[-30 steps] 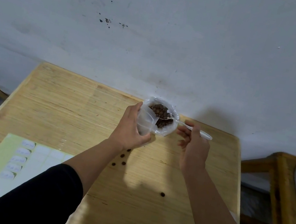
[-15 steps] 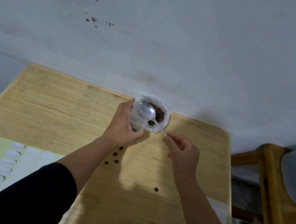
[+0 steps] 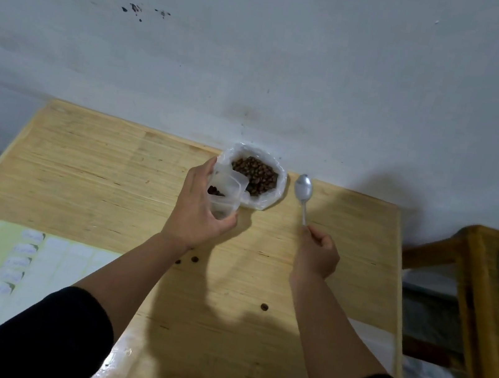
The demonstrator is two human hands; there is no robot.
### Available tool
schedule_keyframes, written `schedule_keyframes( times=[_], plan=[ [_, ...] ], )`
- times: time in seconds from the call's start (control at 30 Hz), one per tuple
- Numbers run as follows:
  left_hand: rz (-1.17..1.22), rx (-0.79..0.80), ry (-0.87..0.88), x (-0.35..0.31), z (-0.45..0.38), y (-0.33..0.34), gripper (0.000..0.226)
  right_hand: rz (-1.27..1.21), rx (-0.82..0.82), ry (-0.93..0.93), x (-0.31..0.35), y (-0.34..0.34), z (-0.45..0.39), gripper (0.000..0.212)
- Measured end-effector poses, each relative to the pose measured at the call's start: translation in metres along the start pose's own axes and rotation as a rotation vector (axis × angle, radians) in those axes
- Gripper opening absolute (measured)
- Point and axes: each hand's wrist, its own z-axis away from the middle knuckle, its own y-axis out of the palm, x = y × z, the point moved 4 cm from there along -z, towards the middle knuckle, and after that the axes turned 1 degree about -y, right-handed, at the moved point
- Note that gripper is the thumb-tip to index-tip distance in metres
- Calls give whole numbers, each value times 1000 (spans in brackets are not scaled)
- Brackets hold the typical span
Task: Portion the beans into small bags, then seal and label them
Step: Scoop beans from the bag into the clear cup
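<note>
The left hand has its grip wrapped round a small clear plastic bag, held tilted, with a few dark brown beans inside. Just beyond it, touching, stands a larger open white plastic bag full of brown beans. The right hand pinches the handle end of a silver metal spoon, whose bowl lies beside the larger bag, on the light wooden table. Loose beans are scattered on the table near the forearms. A pale label sheet lies left.
</note>
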Motion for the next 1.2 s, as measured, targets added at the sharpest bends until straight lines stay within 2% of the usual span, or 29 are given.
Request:
schedule_keyframes(
  times=[0.27,0.5,0.57,0.63,0.7,0.77,0.9,0.97,1.1,1.2],
  plan=[
    [24,-11,-10,4,3,1,103,221,17,-71,5,10,-1,4],
    [35,22,31,-8,6,-7,102,198,30,-75,20,12,13,12],
    [47,44,67,-13,8,-9,103,95,169,-113,36,14,25,11],
    [55,63,114,-20,10,-13,103,-17,419,-165,60,20,47,3],
    [53,85,175,-29,14,-18,103,23,614,-261,82,22,69,9],
    [77,114,214,-38,18,-24,104,144,659,-361,96,22,83,18],
    [84,172,208,-45,20,-36,113,183,593,-437,111,18,96,7],
    [98,156,194,-45,17,-45,103,210,604,-468,119,14,102,7],
    [192,90,198,-50,13,-62,59,163,645,-450,128,4,118,10],
    [285,19,118,-52,13,-70,36,79,573,-432,127,-10,126,14]
  ],
)
